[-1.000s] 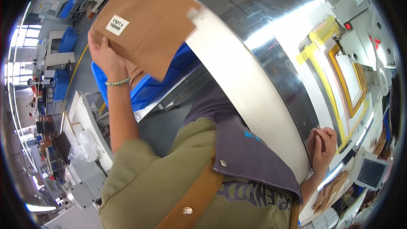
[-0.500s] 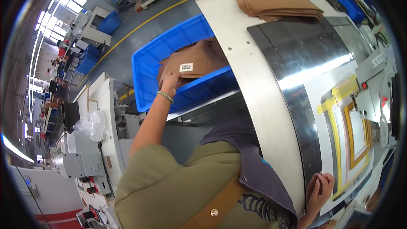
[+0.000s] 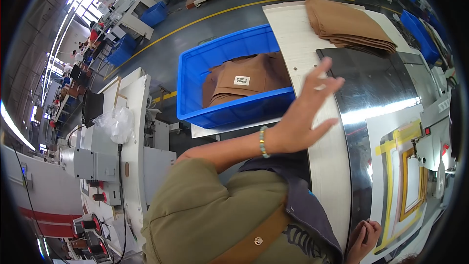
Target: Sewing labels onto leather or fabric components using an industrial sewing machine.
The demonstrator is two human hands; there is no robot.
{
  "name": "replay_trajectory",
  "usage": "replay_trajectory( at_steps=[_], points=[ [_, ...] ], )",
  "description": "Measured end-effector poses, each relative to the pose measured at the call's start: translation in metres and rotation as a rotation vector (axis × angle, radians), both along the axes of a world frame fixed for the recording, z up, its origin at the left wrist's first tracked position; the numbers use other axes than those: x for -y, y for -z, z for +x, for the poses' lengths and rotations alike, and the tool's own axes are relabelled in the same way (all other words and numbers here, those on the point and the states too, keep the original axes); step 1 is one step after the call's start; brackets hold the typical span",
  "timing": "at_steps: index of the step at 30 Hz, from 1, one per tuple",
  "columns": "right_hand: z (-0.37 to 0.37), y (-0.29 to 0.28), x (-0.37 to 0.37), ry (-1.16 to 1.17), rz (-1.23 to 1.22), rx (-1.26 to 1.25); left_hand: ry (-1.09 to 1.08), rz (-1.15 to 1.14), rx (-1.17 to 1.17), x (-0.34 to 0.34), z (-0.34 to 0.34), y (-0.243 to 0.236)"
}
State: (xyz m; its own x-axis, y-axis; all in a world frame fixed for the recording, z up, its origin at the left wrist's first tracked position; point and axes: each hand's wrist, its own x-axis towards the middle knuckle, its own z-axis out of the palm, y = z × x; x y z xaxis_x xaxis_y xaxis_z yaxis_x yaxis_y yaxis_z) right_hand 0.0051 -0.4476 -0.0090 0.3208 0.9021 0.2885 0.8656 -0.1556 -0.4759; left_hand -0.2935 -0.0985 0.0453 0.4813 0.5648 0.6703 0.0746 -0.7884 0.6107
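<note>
My left hand [image 3: 309, 112] is raised over the near side of the white table, its fingers spread and nothing in them. A bead bracelet [image 3: 264, 142] circles that wrist. To its left, brown fabric pieces [image 3: 266, 74] lie piled in a blue bin [image 3: 234, 108]; the top one carries a white label [image 3: 241, 80]. Down at the lower right, my right hand [image 3: 365, 238] rests by the edge of the dark metal plate [image 3: 359, 176] with thumb and fingers pinched together. Whatever they may hold is too small to make out.
A stack of brown fabric [image 3: 349, 25] sits at the table's far end. On the right, a sewing machine head [image 3: 430, 152] stands over a yellow-edged frame [image 3: 406, 186]. A second bench with a clear plastic bag [image 3: 116, 123] is at the left, near thread spools [image 3: 100, 197].
My left hand has let go of the labelled fabric and swung right, out of the bin and over the table. The view has shifted; my right hand stays pinched by the plate.
</note>
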Motion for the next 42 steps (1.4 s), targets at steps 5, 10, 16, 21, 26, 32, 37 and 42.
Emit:
replay_trajectory(
  at_steps=[5, 10, 16, 21, 26, 32, 37, 42],
  points=[
    [0.015, 0.023, 0.018, 0.053, -0.063, -0.212, 0.561, -0.089, -0.172, 0.015, 0.058, 0.016],
    [0.015, 0.024, 0.018, -0.025, -0.003, -0.144, 0.681, 0.389, -0.273, 0.01, 0.101, 0.096],
    [0.033, 0.028, 0.016, -0.208, 0.02, 0.076, 0.596, 0.398, -0.346, 0.003, 0.116, 0.117],
    [0.027, 0.02, 0.008, -0.215, 0.121, 0.103, 0.604, 0.43, -0.424, 0.003, 0.115, 0.117],
    [0.019, 0.024, 0.013, -0.151, 0.019, -0.039, 0.587, 0.475, -0.466, 0.004, 0.112, 0.116],
    [-0.007, 0.017, 0.026, 0.097, 0.018, -0.092, 0.732, 0.295, -0.502, 0.002, 0.115, 0.105],
    [-0.057, -0.028, -0.021, 0.049, 0.059, -0.063, 0.67, 0.361, -0.475, -0.009, 0.113, 0.086],
    [-0.141, -0.006, 0.038, 0.004, -0.097, -0.385, 0.938, 0.393, -0.111, 0.02, 0.159, 0.045]
  ],
)
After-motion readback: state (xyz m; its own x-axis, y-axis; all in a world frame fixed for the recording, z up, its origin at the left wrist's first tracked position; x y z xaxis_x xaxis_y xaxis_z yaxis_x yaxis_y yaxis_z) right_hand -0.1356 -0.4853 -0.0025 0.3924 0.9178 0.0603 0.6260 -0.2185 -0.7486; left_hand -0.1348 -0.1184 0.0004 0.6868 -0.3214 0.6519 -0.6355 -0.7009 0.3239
